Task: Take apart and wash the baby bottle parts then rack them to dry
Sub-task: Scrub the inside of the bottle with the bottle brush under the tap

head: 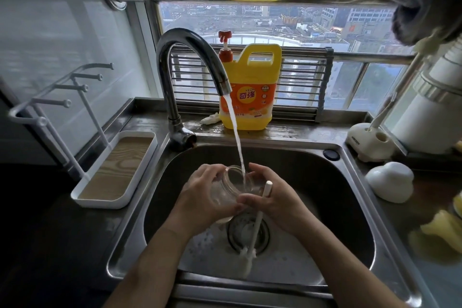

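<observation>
Both curl round bottle (225, 190): left hand (200, 199) beneath, right hand (271, 197) beside, pinching brush (257, 222).

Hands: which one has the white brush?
The right hand: it holds the brush handle beside the clear bottle; the left hand grips only the bottle.

Left hand (202, 195): curled round the bottle (225, 192) from its left side, thumb up near the rim
Right hand (271, 199): fingers cupped against the bottle's right side, brush handle (258, 220) gripped under the palm
Forearms: bare, angled inward toward each other
</observation>
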